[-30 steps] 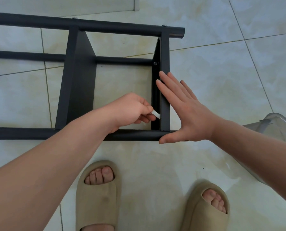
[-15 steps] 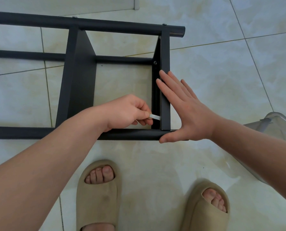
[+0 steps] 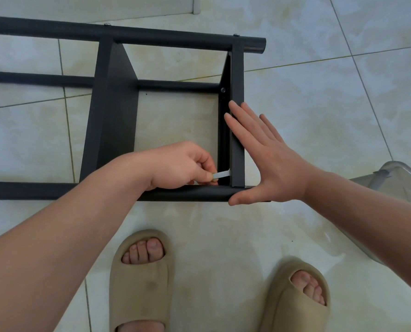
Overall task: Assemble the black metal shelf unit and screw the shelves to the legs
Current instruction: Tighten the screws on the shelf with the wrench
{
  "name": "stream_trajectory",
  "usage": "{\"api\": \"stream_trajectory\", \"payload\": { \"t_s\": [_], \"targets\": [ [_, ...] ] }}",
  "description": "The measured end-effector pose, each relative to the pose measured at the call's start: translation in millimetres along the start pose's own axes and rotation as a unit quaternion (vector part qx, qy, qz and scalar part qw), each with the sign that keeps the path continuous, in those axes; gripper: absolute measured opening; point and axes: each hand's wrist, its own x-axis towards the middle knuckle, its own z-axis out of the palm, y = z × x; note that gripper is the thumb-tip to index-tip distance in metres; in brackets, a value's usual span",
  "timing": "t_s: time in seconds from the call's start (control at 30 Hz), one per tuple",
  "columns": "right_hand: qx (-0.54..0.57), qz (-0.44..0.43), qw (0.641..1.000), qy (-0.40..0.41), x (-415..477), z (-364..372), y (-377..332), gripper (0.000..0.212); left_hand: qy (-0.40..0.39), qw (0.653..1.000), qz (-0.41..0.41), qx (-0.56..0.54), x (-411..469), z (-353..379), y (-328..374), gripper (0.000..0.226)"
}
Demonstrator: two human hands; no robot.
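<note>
Shelf unit [image 3: 118, 116] lay on its side on the floor [image 3: 319, 92], legs running left-right. Left hand [image 3: 180, 166] pinched key [image 3: 221, 174], long axis level, tip pointing right into end shelf [image 3: 237, 116]. Right hand [image 3: 269, 164] flat, fingers straight, against that shelf.

Single wide-angle view from the head, looking forward and steeply down onto the tiled floor [image 3: 319, 92]. Sits close: takes in both forearms from the lower corners, with the left hand [image 3: 180, 166] and right hand [image 3: 271, 164] meeting near the centre. Catches the black shelf unit [image 3: 113, 111] lying across the upper half, cut off at the left edge. Shows the wearer's own sandals [image 3: 142, 279] along the bottom edge.
</note>
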Motion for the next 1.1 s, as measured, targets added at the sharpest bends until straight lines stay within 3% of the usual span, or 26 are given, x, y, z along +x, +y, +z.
{"api": "stream_trajectory", "payload": {
  "t_s": [0.3,0.47,0.6,0.73,0.9,1.0,1.1],
  "targets": [
    [0.0,-0.006,1.0,0.001,-1,0,1,0.133,-0.008,1.0,-0.026,0.006,3,3,1,0.02],
    [-0.008,0.006,1.0,-0.015,-1,-2,0,0.135,0.043,0.982,-0.092,0.16,1,0,0,0.017],
    [0.035,0.056,0.996,-0.059,-3,-17,-13,0.131,0.143,0.965,-0.14,0.17,-16,-4,-2,0.022],
    [0.124,0.128,0.984,0.009,7,-46,-23,0.096,0.298,0.943,-0.075,0.13,-27,-13,13,0.016],
    [0.043,0.15,0.988,0.018,60,-97,-10,0.1,0.419,0.87,0.073,0.249,-2,-59,60,0.009],
    [0.013,0.175,0.985,0.002,102,-114,9,0.104,0.434,0.85,0.088,0.287,26,-101,86,0.008],
    [-0.017,0.213,0.976,-0.046,130,-113,30,0.093,0.392,0.88,0.053,0.262,51,-135,91,0.01]
  ]
}}
